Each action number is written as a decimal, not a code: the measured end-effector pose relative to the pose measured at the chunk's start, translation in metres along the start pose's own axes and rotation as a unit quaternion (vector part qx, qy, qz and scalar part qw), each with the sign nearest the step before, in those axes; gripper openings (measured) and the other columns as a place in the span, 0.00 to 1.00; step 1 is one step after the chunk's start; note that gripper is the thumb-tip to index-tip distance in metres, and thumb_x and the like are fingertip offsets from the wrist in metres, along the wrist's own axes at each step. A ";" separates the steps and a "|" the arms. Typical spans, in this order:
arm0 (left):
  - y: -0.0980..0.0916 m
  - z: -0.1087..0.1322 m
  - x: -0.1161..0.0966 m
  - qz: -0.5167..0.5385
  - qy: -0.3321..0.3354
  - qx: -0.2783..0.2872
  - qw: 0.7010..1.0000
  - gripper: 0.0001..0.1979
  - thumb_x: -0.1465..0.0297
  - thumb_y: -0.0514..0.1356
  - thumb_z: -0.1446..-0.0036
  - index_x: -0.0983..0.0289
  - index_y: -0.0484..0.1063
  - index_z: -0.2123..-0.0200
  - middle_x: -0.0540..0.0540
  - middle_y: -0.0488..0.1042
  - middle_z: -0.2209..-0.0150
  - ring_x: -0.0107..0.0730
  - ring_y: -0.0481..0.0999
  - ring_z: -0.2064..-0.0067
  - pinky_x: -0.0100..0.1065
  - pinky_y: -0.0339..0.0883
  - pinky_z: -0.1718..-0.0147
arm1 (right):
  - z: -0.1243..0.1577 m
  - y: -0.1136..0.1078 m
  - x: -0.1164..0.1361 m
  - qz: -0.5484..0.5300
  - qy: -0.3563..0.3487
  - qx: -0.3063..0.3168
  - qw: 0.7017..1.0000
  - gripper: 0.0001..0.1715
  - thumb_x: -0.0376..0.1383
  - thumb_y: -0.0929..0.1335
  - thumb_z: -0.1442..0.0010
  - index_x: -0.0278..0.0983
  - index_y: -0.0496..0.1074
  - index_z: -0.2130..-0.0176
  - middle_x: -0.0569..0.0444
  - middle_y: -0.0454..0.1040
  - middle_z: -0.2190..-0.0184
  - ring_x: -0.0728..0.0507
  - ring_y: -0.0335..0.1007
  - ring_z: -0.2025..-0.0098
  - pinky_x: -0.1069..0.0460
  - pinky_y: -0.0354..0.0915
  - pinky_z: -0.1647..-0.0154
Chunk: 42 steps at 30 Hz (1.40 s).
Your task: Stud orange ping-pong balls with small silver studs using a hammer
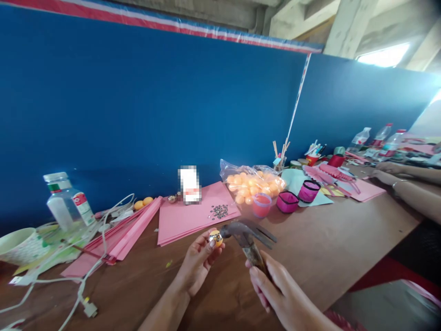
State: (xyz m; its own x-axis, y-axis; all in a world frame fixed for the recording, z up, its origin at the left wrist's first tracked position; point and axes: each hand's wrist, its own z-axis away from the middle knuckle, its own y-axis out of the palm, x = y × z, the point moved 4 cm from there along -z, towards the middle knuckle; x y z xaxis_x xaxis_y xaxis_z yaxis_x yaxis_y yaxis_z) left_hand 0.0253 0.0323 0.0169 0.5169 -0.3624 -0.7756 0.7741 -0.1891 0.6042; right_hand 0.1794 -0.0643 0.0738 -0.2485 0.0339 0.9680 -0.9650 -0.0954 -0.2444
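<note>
My left hand (201,257) is closed around a small orange ball (216,238) that has a shiny metallic, gold-looking part on the side toward me. My right hand (272,282) grips the handle of a claw hammer (246,234). The hammer's striking face lies right beside the ball; whether they touch I cannot tell. Just beyond the hands, a pile of small dark ring-like metal pieces (219,211) lies on a stack of pink paper (182,220). A small round shiny metal piece (172,198) rests at that stack's back left.
Behind the hammer are a clear bag of orange balls (250,186), a pink cup (262,205) and magenta round containers (287,202). At left lie white cables (82,285), folded pink paper (138,230) and a plastic bottle (67,202). Another person's arms (406,184) rest at far right.
</note>
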 end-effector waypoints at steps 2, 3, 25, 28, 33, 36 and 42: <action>0.001 0.000 0.000 -0.001 -0.005 -0.003 1.000 0.17 0.72 0.62 0.52 0.61 0.68 0.57 0.52 0.73 0.63 0.26 0.75 0.64 0.24 0.68 0.64 | 0.000 -0.001 0.001 0.000 -0.010 -0.009 1.000 0.16 0.46 0.55 0.38 0.36 0.58 0.64 0.63 0.57 0.81 0.55 0.53 0.83 0.59 0.56 0.81; 0.001 0.001 0.000 -0.003 -0.005 -0.001 1.000 0.17 0.72 0.62 0.52 0.61 0.68 0.56 0.52 0.73 0.63 0.27 0.75 0.64 0.24 0.68 0.64 | 0.000 -0.002 0.001 0.000 -0.011 -0.009 1.000 0.16 0.46 0.56 0.39 0.36 0.58 0.64 0.63 0.57 0.82 0.55 0.53 0.83 0.59 0.56 0.81; 0.001 0.002 -0.003 0.005 0.004 -0.009 1.000 0.21 0.73 0.63 0.54 0.62 0.67 0.54 0.54 0.74 0.62 0.28 0.75 0.63 0.25 0.68 0.63 | 0.001 0.005 -0.002 -0.018 0.007 0.002 1.000 0.17 0.47 0.56 0.40 0.36 0.59 0.64 0.62 0.57 0.81 0.54 0.53 0.82 0.59 0.55 0.82; 0.002 0.003 -0.004 0.007 0.011 -0.004 1.000 0.20 0.73 0.62 0.52 0.61 0.66 0.54 0.54 0.74 0.62 0.30 0.75 0.62 0.27 0.68 0.63 | 0.001 0.003 -0.002 -0.019 0.010 0.000 1.000 0.17 0.47 0.57 0.40 0.35 0.59 0.65 0.62 0.57 0.81 0.55 0.52 0.83 0.59 0.55 0.82; 0.005 0.002 -0.006 0.024 0.009 0.005 1.000 0.16 0.71 0.60 0.50 0.63 0.68 0.56 0.56 0.74 0.61 0.31 0.75 0.60 0.27 0.68 0.61 | 0.003 0.000 -0.001 -0.031 -0.002 -0.030 0.999 0.18 0.48 0.55 0.39 0.36 0.59 0.66 0.62 0.56 0.81 0.54 0.52 0.83 0.59 0.55 0.82; 0.005 0.002 -0.004 0.028 0.006 0.007 1.000 0.17 0.72 0.62 0.53 0.62 0.69 0.57 0.55 0.74 0.60 0.31 0.75 0.60 0.26 0.67 0.60 | 0.002 0.003 -0.002 -0.021 0.006 -0.018 1.000 0.19 0.48 0.56 0.40 0.35 0.59 0.64 0.62 0.57 0.81 0.54 0.52 0.83 0.59 0.55 0.82; -0.004 -0.001 -0.002 0.020 0.007 -0.032 0.999 0.15 0.71 0.63 0.54 0.63 0.71 0.59 0.54 0.75 0.64 0.27 0.75 0.64 0.24 0.69 0.64 | 0.003 0.007 -0.002 -0.026 0.008 -0.011 1.000 0.20 0.49 0.56 0.41 0.35 0.59 0.65 0.62 0.56 0.80 0.55 0.52 0.83 0.60 0.55 0.83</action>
State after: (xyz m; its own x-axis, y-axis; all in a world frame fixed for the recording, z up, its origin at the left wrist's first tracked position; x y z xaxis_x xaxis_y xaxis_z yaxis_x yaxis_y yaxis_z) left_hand 0.0215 0.0349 0.0155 0.5532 -0.3554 -0.7534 0.7739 -0.1156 0.6227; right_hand 0.1738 -0.0681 0.0701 -0.1996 0.0535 0.9784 -0.9781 -0.0709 -0.1957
